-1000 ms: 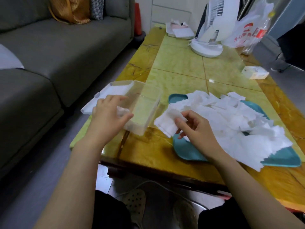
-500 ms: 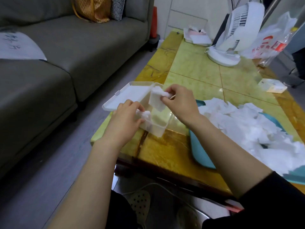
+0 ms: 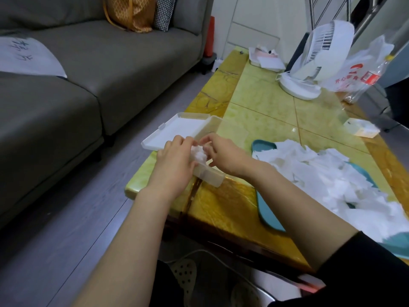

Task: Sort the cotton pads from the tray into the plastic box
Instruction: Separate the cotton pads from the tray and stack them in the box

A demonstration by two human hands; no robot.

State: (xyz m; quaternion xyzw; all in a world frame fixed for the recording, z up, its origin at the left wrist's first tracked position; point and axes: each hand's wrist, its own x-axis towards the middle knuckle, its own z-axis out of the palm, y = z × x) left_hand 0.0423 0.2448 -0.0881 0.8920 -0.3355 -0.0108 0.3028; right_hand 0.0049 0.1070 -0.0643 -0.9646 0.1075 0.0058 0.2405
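Just left of the frame's centre, both hands are working inside the box (image 3: 210, 177). The left hand (image 3: 174, 159) is curling its fingers round the pads (image 3: 199, 154) already in there, bracing them. The right hand (image 3: 223, 155) is pinching the same white bunch from the other side, apparently tucking a pad in.

To do this well, I'd say the left hand should be holding the bunch tight against the near end while the right is sliding its pad down flat, not crumpling it. The bunch is looking rumpled, so I cannot tell which way the pads are facing.

The box is lying with its long axis running up and down the frame, along the table's (image 3: 261, 100) left edge. Its lid (image 3: 174, 130) is hanging open toward the upper left. The pile (image 3: 332, 173) is waiting on the tray (image 3: 263, 145) at the right.
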